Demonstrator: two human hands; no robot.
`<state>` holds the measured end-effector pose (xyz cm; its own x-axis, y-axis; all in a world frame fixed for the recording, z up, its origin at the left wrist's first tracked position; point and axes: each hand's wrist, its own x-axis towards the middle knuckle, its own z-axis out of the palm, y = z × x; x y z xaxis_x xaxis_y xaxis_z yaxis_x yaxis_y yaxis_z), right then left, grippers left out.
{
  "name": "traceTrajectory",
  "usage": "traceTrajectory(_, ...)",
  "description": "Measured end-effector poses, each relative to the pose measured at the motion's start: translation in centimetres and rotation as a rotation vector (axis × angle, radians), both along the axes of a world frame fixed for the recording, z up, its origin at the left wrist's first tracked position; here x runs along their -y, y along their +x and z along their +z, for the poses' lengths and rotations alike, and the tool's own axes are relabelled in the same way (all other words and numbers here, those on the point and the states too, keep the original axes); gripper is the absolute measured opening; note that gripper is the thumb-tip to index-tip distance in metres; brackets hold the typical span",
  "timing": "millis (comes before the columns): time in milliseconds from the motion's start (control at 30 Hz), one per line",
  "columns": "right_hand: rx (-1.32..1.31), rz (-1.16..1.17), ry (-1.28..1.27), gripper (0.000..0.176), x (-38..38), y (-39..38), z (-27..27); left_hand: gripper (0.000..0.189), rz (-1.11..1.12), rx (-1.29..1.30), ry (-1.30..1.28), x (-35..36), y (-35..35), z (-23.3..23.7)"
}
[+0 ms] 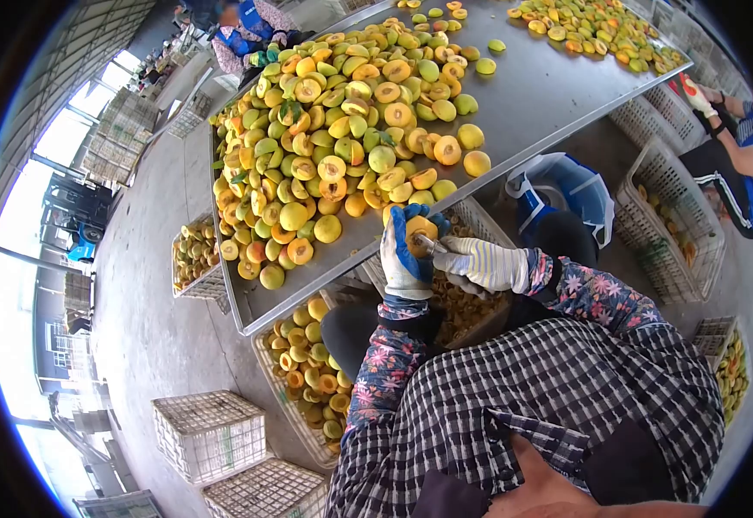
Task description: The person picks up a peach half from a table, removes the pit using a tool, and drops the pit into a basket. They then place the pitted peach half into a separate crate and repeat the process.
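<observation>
My left hand (407, 259), in a white and blue glove, is closed round a cut yellow-orange fruit half (421, 230) at the table's front edge. My right hand (484, 264), in a striped white glove, is closed on a small metal tool (433, 245) whose end touches the fruit. Behind my hands a big heap of halved and whole fruit (333, 147) covers the left part of the metal table (532, 121). Below my hands a crate (478, 326) holds small brownish pieces.
A crate of fruit (312, 371) stands at my left knee. A blue and white bucket (597, 186) and another crate (653, 207) are at the right. Co-workers sit at the far side (251, 34) and right (752, 164). Stacked white crates (208, 432) stand lower left.
</observation>
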<state>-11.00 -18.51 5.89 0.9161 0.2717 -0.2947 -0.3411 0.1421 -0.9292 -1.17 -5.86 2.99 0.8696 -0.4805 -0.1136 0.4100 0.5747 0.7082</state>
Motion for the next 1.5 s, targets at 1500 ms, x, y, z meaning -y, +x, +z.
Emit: traceTrajectory(1500, 0.231, 0.351, -1.118, 0.044, 2.2, -2.8, -1.9, 0.053, 0.164, 0.676, 1.513, -21.5, 9.6, 2.6)
